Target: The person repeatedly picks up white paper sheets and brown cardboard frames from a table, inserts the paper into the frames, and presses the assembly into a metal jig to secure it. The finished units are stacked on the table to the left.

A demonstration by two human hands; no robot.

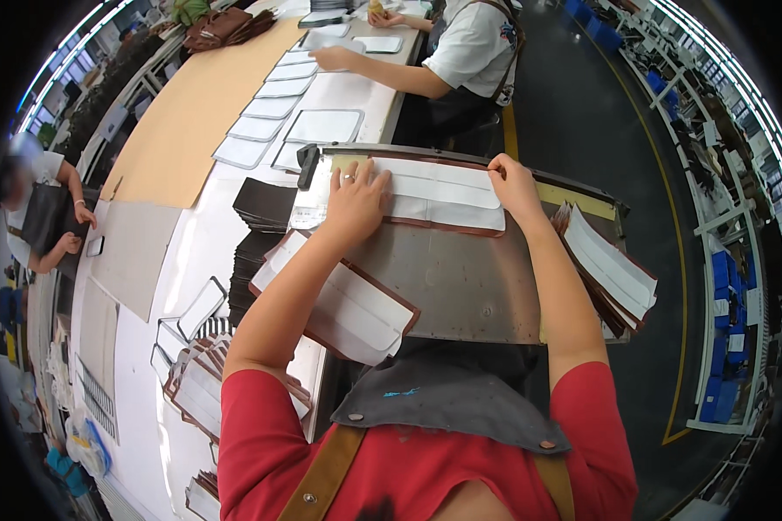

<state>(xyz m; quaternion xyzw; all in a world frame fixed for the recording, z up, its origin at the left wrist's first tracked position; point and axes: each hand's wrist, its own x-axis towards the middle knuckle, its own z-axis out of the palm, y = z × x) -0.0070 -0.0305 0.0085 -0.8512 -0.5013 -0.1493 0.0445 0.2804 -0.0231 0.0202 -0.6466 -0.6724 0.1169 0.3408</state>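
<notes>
Red shirt (443, 456) was framed nearest. White panel (447, 193) was laid lengthwise left-to-right, left end pressed by splayed left hand (359, 198), far-right corner pinched by right hand (514, 186).

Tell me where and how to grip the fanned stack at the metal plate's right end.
Likely best at the near end of the stack, coming from the person's right, thumb above and fingers below. That end appears to jut past the right edge of the metal plate, while the right forearm shows close along its left side. The layers fan apart, so pinch the full thickness.
</notes>
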